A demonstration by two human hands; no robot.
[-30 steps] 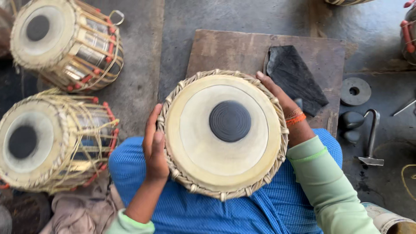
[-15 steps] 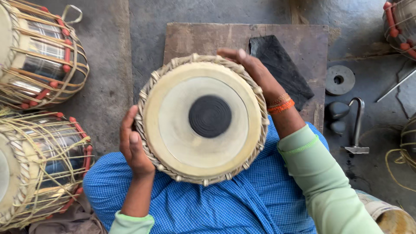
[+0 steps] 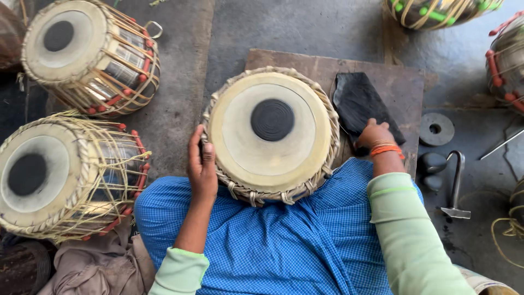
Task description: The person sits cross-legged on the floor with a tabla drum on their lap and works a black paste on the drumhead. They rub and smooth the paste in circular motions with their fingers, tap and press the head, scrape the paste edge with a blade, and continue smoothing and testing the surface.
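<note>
Drum (image 3: 271, 134) on lap; left hand (image 3: 202, 164) flat on rim, fingers open. Right hand (image 3: 373, 134) on black slab (image 3: 363, 104), grip unclear. Keep drum braced.

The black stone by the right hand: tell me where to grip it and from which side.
Grip the black stone across its narrow near end, coming from the lap side where the right hand already rests on it. It lies flat on the wooden board, and the drum crowds its left edge.
</note>
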